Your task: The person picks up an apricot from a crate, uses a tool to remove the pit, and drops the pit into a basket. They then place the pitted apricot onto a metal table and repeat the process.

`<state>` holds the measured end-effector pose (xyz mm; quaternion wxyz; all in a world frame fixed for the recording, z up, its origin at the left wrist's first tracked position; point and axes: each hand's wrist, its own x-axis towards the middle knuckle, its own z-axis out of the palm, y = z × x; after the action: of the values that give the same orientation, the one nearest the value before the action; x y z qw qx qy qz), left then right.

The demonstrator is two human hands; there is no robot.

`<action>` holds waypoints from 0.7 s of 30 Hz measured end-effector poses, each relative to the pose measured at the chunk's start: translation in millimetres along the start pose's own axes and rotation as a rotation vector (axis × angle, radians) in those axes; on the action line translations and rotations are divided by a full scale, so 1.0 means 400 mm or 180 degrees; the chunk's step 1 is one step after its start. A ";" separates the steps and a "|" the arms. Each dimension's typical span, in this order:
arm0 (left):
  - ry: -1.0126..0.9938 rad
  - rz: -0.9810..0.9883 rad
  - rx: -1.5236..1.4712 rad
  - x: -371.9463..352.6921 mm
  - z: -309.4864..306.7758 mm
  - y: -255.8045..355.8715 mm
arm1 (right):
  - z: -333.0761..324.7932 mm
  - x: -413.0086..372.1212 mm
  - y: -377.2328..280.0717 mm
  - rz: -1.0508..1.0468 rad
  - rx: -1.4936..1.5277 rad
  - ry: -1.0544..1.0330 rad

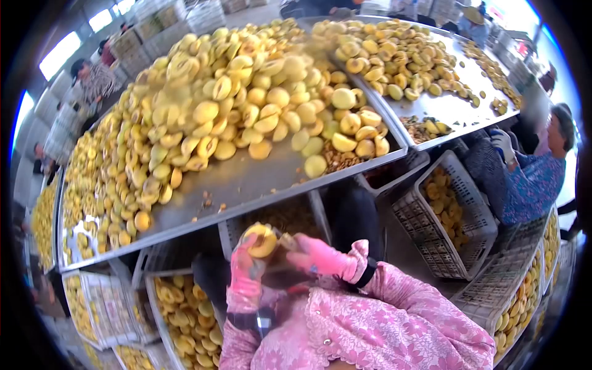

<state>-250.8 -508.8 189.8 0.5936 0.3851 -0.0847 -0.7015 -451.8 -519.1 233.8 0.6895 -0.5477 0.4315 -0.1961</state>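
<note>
My left hand (246,266), in a pink glove, is closed around a yellow peach half (262,240), its cut face showing. Beside it my right hand (314,254), gloved in pink too, has its fingers pinched together near the fruit. A small brownish thing (287,242) shows at those fingertips, too blurred to name. Both hands are in front of my body, below the near edge of a metal table (246,191). Heaped on that table are many yellow peaches (209,111), many of them cut in half.
A crate of peach halves (185,314) stands at my lower left. To the right, a tilted plastic crate (441,240) holds more fruit. Loose pits (345,161) lie near the table's front edge. A co-worker in a blue patterned top (536,185) sits at the right.
</note>
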 end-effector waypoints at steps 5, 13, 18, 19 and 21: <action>-0.0056 0.0017 -0.0396 -0.015 0.005 0.008 | 0.007 0.000 -0.008 0.0113 0.0126 -0.0111; 0.0114 0.0515 0.0375 -0.038 0.043 0.019 | 0.039 0.015 0.012 -0.0362 -0.0540 -0.0130; 0.0180 0.0754 0.0431 -0.019 0.020 0.000 | 0.058 0.016 -0.010 -0.0423 -0.0634 0.0039; 0.0197 0.0810 0.0442 -0.015 0.016 -0.006 | 0.061 0.019 0.002 -0.0556 -0.0752 0.0148; 0.0273 0.0859 0.0437 -0.017 0.025 -0.010 | 0.064 0.034 0.030 -0.0646 -0.0838 0.0235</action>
<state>-260.5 -505.1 197.3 0.6578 0.4395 -0.1580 -0.5909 -426.1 -510.3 218.4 0.5721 -0.6665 0.4210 -0.2266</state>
